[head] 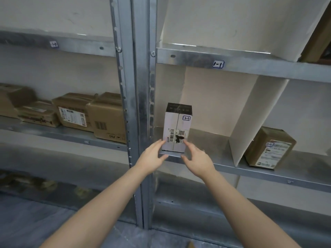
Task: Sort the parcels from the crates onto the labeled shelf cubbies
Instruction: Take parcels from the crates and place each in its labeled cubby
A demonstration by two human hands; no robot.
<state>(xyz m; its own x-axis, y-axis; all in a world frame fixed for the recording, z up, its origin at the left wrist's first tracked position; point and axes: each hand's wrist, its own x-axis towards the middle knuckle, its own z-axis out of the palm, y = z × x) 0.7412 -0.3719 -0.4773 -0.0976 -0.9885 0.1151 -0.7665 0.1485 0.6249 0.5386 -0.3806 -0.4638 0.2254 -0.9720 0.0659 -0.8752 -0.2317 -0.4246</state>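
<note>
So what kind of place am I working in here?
Probably a parcel sorting or storage room: metal shelving with a handwritten cubby label, a white divider forming cubbies, and taped cardboard parcels carrying shipping labels.

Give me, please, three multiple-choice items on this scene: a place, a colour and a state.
1. The white parcel stands: A. right of the white divider; B. left of it; C. on the floor.
2. The parcel right of the divider is: A. brown; B. blue; C. red.
3. The white parcel is: A. lying flat; B. leaning on the divider; C. upright.
Key: 1 B, it stands beside the metal post; 2 A, plain cardboard; 3 C, dark end uppermost.
</note>
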